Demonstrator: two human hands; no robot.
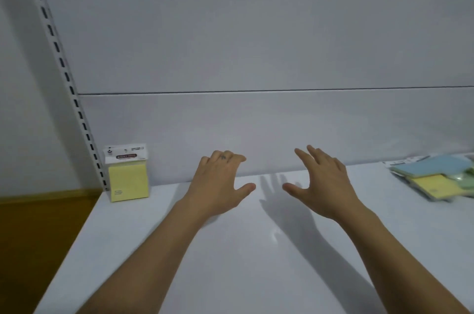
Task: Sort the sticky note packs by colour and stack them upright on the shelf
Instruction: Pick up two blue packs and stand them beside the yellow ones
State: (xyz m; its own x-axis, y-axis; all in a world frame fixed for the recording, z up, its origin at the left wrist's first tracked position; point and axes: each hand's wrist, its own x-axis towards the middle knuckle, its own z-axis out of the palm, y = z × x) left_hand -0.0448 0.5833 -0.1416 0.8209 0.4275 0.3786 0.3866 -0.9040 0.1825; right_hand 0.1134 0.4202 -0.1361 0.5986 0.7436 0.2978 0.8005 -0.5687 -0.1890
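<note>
Both hands reach out over the white shelf (pixel 256 249) in the middle of the frame, holding nothing. The left hand (pixel 220 182) has its fingers loosely bent and its thumb pointing right; the right hand (pixel 320 182) has its fingers spread and straight, thumb pointing left. At the left of the frame a yellow sticky note pack (pixel 128 175) stands upright at the shelf's back corner, against the back panel (pixel 256 57) and just beside the slotted upright rail (pixel 64 67). At the right edge lies a loose pile of packs (pixel 436 177) — blue, yellow and green — lying flat and overlapping, well apart from both hands.
</note>
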